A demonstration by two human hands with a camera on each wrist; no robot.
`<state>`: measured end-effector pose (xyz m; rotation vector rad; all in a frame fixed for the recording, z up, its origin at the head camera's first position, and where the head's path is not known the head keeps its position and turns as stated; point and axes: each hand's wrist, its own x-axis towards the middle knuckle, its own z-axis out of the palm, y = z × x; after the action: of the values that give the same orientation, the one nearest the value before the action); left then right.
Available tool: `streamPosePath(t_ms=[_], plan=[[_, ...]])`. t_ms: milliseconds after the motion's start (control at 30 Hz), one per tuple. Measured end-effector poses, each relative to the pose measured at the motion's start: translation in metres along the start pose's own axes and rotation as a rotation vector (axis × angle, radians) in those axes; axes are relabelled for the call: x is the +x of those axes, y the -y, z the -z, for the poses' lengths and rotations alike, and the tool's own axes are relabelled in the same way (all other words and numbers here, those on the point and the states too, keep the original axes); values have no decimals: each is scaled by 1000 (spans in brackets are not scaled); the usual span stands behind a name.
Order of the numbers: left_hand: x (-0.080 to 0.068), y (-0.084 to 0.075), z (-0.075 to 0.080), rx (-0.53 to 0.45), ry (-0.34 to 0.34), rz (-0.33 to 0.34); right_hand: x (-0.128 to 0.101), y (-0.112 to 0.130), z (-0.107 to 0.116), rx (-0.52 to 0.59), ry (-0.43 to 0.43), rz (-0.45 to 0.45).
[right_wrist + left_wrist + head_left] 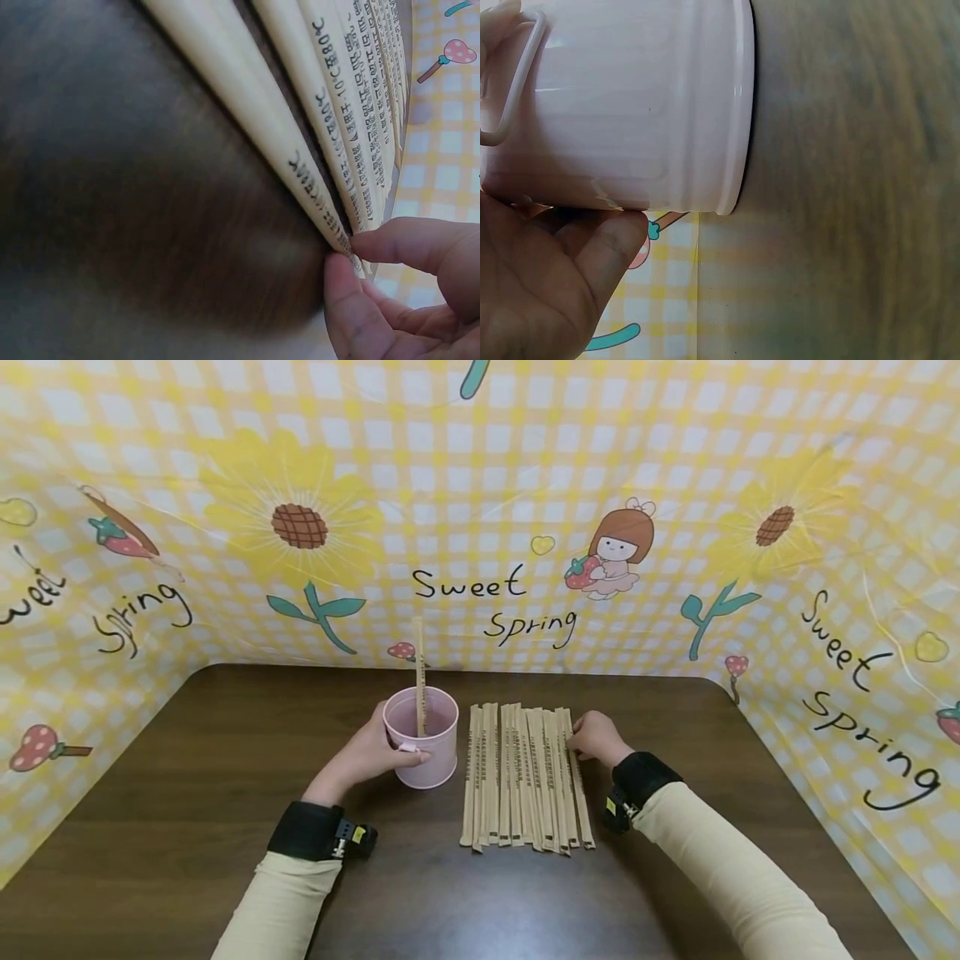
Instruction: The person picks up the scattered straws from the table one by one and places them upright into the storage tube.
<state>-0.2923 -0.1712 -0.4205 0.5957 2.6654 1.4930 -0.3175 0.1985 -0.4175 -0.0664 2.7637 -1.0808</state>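
A small pink metal bucket point(435, 764) stands upright on the table, with one paper-wrapped straw point(420, 681) upright inside and rising past its rim. My left hand point(369, 750) grips the bucket's left side, thumb across the front near the handle point(523, 79). To the bucket's right lies a row of paper-wrapped straws point(517, 777), side by side and pointing away from me. At the far end of the row's rightmost straw point(240, 97), my right hand point(600, 737) pinches the wrapper between thumb and fingertips. The straw still lies on the table there.
The dark brown wooden table point(187, 793) ends at the back against a yellow checked cloth point(480, 485) printed with flowers and lettering. This cloth also rises along both sides. Black camera straps point(303, 831) sit on both wrists, over pale sleeves.
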Motion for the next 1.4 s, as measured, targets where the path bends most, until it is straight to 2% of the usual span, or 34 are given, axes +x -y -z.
streamPosePath(t_ms=[200,367,533,700,900,1167,1400], plan=[[2,-3,-5,-28,18,-16,-10,-1,7,28,33,-9],[0,-4,-7,-23,16,34,-15,-2,14,76,83,-42],[0,-3,-8,-23,19,26,-17,-6,26,109,66,-73],[0,-2,-6,-29,10,25,-17,2,45,106,28,-17],[1,-1,-1,-63,10,-8,-14,27,67,158,-70,33],[0,-2,-1,-15,6,50,-7,61,91,208,-233,120],[2,-3,1,4,21,37,-11,101,103,247,-374,232]])
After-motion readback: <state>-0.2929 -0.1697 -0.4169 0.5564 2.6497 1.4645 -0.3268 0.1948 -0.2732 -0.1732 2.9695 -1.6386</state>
